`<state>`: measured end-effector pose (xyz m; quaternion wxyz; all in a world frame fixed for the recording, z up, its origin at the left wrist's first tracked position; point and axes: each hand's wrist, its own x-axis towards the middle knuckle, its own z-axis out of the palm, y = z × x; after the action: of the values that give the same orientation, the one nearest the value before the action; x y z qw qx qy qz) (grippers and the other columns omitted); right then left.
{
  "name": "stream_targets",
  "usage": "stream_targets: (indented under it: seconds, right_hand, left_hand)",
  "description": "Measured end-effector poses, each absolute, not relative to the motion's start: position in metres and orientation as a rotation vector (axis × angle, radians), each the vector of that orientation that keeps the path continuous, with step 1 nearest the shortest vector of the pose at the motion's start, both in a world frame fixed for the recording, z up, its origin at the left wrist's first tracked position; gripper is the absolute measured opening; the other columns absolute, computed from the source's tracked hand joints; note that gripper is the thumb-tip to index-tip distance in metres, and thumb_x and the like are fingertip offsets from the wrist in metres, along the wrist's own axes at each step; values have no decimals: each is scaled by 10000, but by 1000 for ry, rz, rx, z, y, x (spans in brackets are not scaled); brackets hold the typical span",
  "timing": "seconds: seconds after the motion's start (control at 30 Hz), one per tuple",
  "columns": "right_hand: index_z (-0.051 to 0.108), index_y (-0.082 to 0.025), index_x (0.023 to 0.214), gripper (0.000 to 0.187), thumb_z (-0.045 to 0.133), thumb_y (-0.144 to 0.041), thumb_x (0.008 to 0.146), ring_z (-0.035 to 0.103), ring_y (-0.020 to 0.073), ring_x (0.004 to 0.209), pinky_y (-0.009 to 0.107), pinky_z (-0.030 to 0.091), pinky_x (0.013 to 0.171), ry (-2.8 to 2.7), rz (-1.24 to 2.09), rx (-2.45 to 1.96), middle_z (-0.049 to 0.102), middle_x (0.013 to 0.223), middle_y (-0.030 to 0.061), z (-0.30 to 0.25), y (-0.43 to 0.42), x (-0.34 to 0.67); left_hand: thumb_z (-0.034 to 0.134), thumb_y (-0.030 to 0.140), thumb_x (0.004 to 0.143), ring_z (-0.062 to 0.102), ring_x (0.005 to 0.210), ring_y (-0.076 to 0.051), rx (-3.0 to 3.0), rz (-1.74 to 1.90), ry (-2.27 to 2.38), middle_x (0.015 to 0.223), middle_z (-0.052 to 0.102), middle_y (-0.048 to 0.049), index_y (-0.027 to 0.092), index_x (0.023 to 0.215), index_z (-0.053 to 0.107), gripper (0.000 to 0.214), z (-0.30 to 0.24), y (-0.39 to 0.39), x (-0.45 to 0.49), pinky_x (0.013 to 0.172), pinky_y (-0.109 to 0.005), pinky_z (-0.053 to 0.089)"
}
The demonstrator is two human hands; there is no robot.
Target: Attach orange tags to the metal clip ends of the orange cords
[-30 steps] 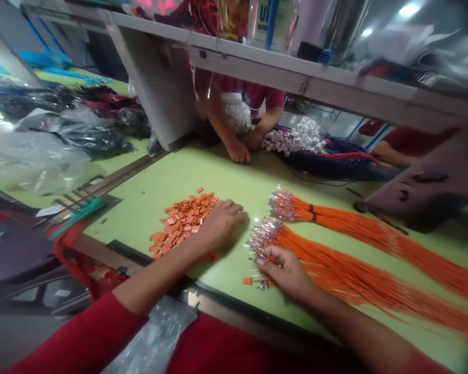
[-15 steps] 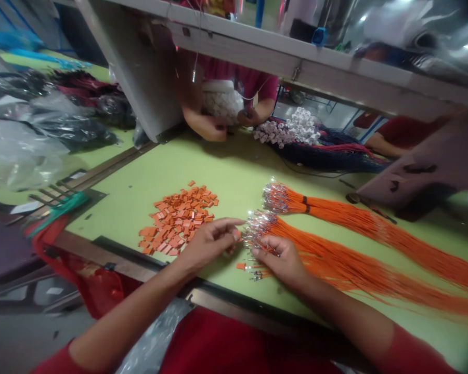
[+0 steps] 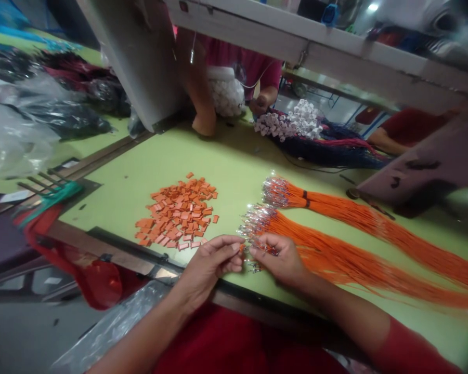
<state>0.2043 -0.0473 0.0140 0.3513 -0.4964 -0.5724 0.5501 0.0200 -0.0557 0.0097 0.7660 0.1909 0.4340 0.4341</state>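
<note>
My left hand (image 3: 212,262) is closed in a pinch, with a small orange plastic connector housing (image 3: 242,248) between thumb and forefinger. Opposite it, my right hand (image 3: 283,259) pinches the metal-tipped end of an orange wire, partly hidden by the fingers. The fingertips of both hands almost meet, so whether wire and housing touch I cannot tell. Under and behind my right hand lies a loose bundle of orange wires (image 3: 320,239) with shiny terminal ends. A second orange bundle (image 3: 343,212), bound with black tape, lies beyond it. Left of my hands is a pile of orange housings (image 3: 179,213).
Across the green table (image 3: 120,192), a co-worker's arm (image 3: 203,111) reaches down beside a bag of white pieces (image 3: 226,96). Dark wires with white connectors (image 3: 292,122) lie there. A grey shelf (image 3: 335,67) spans above. Clear plastic bags (image 3: 19,135) lie at left.
My left hand has come nearer the table edge and closed up against my right hand's fingertips. The co-worker's arm opposite has shifted. My view has moved slightly.
</note>
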Motion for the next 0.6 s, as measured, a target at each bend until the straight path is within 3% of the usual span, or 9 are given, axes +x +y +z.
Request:
stream_targets:
  seconds: [0.17,0.6]
  right_hand:
    - [630,-165,694,259,694,-398,786,472,98,560,219,402,544,-1529,1398,-1284,576,621,-19,17,-47,204]
    - [606,-163,675,262,701,-389,765,448,97,550,213,366,526,-1534,1414,-1312,554,608,-21,15,-47,206]
  left_hand:
    - [937,296,535,595,495,-66,384,935,946,603,678,6,119,790,746,365,8,-58,22,499,-166,521]
    - [923,276,573,562,489,-36,315,929,898,638,657,8,110,763,721,323,2,-64,27,477,-120,498]
